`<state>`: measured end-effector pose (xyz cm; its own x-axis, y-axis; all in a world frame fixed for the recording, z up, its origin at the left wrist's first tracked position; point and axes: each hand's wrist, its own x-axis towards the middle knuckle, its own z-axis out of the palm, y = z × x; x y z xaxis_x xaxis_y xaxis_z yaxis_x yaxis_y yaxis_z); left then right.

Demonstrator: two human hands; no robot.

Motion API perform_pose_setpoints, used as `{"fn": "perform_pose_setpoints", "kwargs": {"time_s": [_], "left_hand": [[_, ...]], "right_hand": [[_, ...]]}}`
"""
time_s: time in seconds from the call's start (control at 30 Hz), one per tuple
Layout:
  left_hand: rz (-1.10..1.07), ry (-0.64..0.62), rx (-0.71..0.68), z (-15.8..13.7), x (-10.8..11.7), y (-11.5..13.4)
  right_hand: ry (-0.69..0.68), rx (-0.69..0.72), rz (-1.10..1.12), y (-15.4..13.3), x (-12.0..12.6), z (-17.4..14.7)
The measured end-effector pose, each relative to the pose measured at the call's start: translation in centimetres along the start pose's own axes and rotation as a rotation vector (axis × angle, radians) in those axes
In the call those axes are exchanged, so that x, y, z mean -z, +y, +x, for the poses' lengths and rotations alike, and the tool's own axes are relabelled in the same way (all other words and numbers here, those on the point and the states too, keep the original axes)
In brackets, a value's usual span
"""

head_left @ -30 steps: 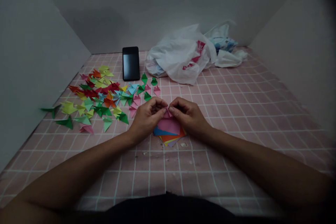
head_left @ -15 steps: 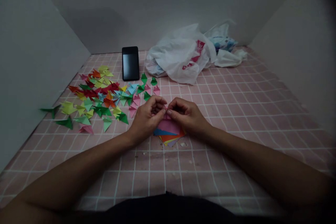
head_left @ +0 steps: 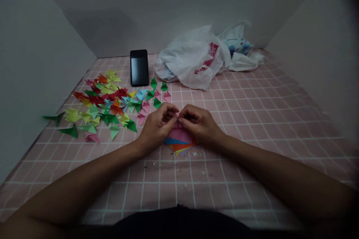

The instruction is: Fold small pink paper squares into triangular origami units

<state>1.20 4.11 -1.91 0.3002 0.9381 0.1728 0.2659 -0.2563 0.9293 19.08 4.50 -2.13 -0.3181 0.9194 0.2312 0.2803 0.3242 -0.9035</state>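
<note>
My left hand (head_left: 157, 125) and my right hand (head_left: 199, 122) meet fingertip to fingertip over a small pink folded paper piece (head_left: 177, 121), both pinching it. Most of that piece is hidden by my fingers. Directly under my hands lies a small stack of coloured paper squares (head_left: 181, 140), pink on top, with blue, orange and yellow edges showing. To the left of my left hand spreads a pile of folded paper triangles (head_left: 106, 102) in green, red, yellow, blue and pink.
A black phone (head_left: 139, 67) lies flat at the back of the pink checked tabletop (head_left: 252, 119). Crumpled white plastic bags (head_left: 196, 59) sit at the back right. Grey walls close in the left, rear and right sides.
My fingertips have drawn closer together on the pink piece, which shows less than before. Hands and arms stay in the same place.
</note>
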Motion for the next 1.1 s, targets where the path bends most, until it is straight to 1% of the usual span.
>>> {"fn": "perform_pose_setpoints", "kwargs": {"time_s": [0.17,0.43,0.57,0.8,0.93,1.1], "left_hand": [[0.004,-0.011,-0.003,-0.03,-0.01,-0.09],[0.029,0.001,0.029,0.04,-0.02,0.23],[0.073,0.001,0.033,0.21,0.10,0.32],[0.061,0.019,0.037,0.20,0.08,0.53],[0.064,0.044,0.047,0.21,0.03,0.49],[0.072,0.010,0.022,0.38,0.07,0.37]], "right_hand": [[0.001,0.010,-0.018,0.27,-0.13,-0.01],[0.037,0.104,-0.123,-0.04,-0.19,-0.14],[0.045,0.117,-0.122,0.10,-0.24,-0.17],[0.037,0.135,-0.122,0.20,-0.32,-0.17],[0.030,0.117,-0.108,0.24,-0.38,-0.24],[0.044,0.069,-0.093,0.45,-0.47,-0.23]]}}
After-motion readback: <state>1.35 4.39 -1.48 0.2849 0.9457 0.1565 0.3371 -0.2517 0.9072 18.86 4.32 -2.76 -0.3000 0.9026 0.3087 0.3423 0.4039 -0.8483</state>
